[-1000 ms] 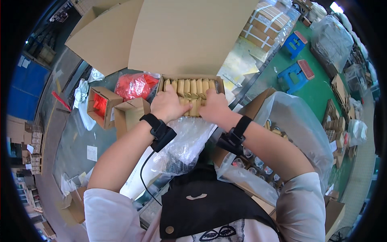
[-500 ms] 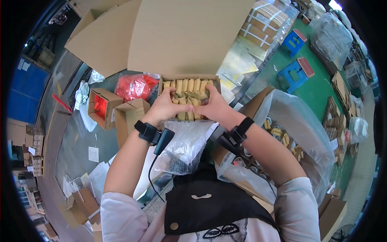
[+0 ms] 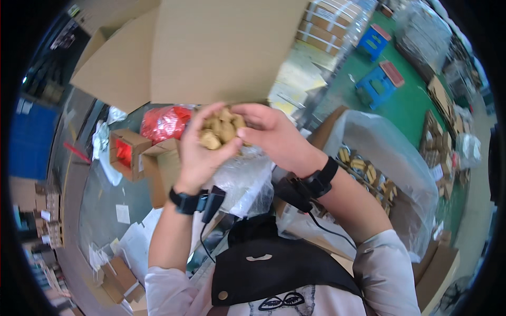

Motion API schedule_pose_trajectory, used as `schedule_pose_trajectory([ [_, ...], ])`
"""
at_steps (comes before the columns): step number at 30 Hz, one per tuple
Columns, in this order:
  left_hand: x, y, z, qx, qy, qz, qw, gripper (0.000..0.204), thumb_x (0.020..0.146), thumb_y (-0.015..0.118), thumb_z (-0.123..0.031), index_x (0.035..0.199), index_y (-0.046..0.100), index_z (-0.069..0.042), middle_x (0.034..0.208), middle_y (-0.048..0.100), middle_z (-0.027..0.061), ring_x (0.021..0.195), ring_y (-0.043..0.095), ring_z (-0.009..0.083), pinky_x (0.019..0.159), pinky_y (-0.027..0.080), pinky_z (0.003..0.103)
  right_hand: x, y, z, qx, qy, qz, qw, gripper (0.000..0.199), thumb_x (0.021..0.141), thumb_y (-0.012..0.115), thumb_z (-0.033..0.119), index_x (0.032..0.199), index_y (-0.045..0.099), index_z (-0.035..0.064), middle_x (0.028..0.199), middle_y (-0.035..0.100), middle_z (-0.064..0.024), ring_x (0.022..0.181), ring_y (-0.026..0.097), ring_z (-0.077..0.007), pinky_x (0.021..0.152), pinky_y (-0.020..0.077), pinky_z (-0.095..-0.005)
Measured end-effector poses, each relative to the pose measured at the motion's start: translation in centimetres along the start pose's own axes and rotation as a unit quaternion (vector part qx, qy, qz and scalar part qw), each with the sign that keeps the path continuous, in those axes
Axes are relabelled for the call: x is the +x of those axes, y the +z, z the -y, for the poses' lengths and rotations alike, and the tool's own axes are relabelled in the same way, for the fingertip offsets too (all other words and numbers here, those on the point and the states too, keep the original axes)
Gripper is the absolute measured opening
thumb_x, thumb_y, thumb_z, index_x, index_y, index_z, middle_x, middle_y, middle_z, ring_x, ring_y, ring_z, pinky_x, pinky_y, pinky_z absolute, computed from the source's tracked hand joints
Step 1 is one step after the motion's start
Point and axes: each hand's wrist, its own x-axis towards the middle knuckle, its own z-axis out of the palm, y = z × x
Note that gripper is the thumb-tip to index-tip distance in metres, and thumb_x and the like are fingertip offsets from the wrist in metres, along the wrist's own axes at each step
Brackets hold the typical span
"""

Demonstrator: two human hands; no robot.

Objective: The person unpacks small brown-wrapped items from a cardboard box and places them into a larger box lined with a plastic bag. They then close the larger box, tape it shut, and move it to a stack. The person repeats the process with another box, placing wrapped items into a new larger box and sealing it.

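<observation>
Several small tan paper-wrapped packets (image 3: 224,128) are bunched together between my two hands. My left hand (image 3: 196,150) is curved round their left and near sides, thumb pointing right. From the right, my right hand (image 3: 274,134) closes over the bunch, its thumb on the near packets and its fingers at the far side. The small carton behind and below is almost wholly hidden by my hands. Just nearer to me lies clear bubble wrap (image 3: 240,181).
A tall cardboard flap (image 3: 221,52) stands behind my hands. At left are a red plastic-wrapped bundle (image 3: 164,124) and a small carton (image 3: 134,158) with red contents. A large plastic liner (image 3: 400,174) surrounds similar packets at right. Blue stools (image 3: 379,84) stand on the green floor.
Packets that stood in rows in the small carton are now gathered in a bunch between my hands. Both hands have closed round them, and the view has shifted slightly.
</observation>
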Motion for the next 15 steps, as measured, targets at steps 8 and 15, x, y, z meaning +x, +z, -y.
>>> schedule_pose_trajectory([
  [8,3.3,4.3,-11.9,-0.057,0.118,-0.012,0.991,0.062,0.077,0.071,-0.008,0.133,0.044,0.001,0.123,0.055,0.0141,0.110,0.057,0.0221,0.096,0.047,0.032,-2.4,0.7,11.3,-0.115,-0.176,-0.004,0.978,0.026,0.093,0.046,0.011,0.113,0.051,-0.0054,0.087,0.060,-0.0092,0.079,0.057,-0.0145,0.070,0.0472,-0.0303],
  [15,-1.9,15.1,-11.2,-0.337,-0.054,0.213,0.916,0.059,0.083,0.068,-0.009,0.135,0.044,-0.004,0.123,0.055,0.0101,0.108,0.056,0.0186,0.093,0.047,0.031,-16.6,-5.1,15.7,-0.142,0.021,-0.090,0.985,0.040,0.094,0.052,0.002,0.132,0.038,-0.0004,0.117,0.056,-0.0076,0.102,0.057,-0.0122,0.086,0.0459,-0.0248],
])
